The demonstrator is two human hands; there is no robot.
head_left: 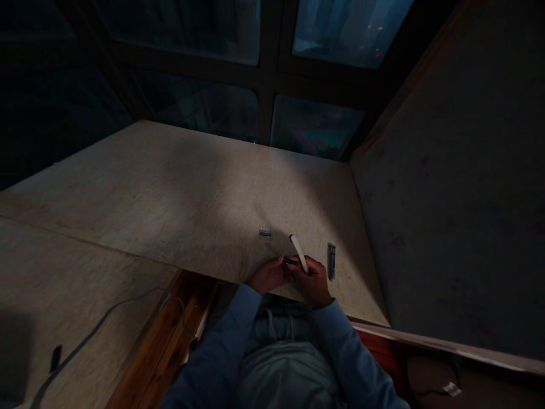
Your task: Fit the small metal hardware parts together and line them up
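Both sleeves [364, 360] are long and blue. Between them, grey-blue cloth [289, 375] (softly creased) bears pale cords [271, 325] at 12 o'clock.

No lettering, number or sign can be read. At four o'clock, the small white tag [452, 389] is too dim to show print. Toward five o'clock, the pale curved piece [300, 254] shows no legible mark; between one and two o'clock, the red lights [377, 54] past the glass [340, 34] form no readable sign.
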